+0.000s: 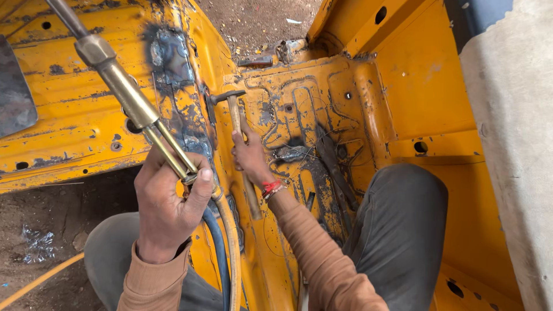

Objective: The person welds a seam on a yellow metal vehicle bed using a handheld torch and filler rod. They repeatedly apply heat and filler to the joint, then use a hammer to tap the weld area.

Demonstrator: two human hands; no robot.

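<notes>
L hand [167, 204]: fingers wrapped tight on brass torch [124, 95], held tilted up-left; blue + yellow hoses [222, 242] trailing down from it.
R hand [250, 155]: closed on wooden handle of hammer [230, 101], head up against panel seam.
Surface: yellow sheet-metal panel [75, 115], paint chipped, burnt black w/ bare steel along seam.
Room: dirt ground [46, 224] w/ litter, outdoors-looking; grey trousers at knees.

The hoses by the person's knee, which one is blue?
The blue hose is the darker one nearest the left hand, under the brass torch. The yellow hose runs beside it, closer to the hammer.
</notes>
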